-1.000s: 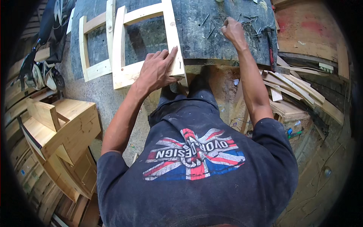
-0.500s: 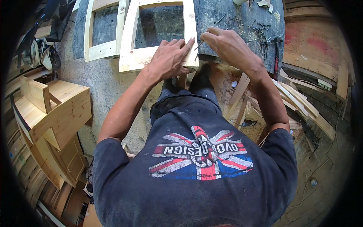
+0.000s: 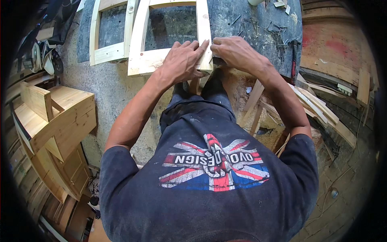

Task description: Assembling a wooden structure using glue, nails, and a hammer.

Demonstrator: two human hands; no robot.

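I am pressing my left hand (image 3: 181, 60) flat on the near corner of the light, stiff wooden frame (image 3: 169, 60) lying on the dark surface (image 3: 242, 16), while my right hand (image 3: 236, 52) is pinching its side rail.

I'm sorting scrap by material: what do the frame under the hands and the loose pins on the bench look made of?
Frame: pale, unfinished softwood by its look, bare grain and a knot showing. Pins: thin dark nails, probably steel, dull. Bench top: dark grey, worn; material unclear.

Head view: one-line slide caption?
Left hand and right hand meet at the near corner of a pale wooden frame on a dark workbench.
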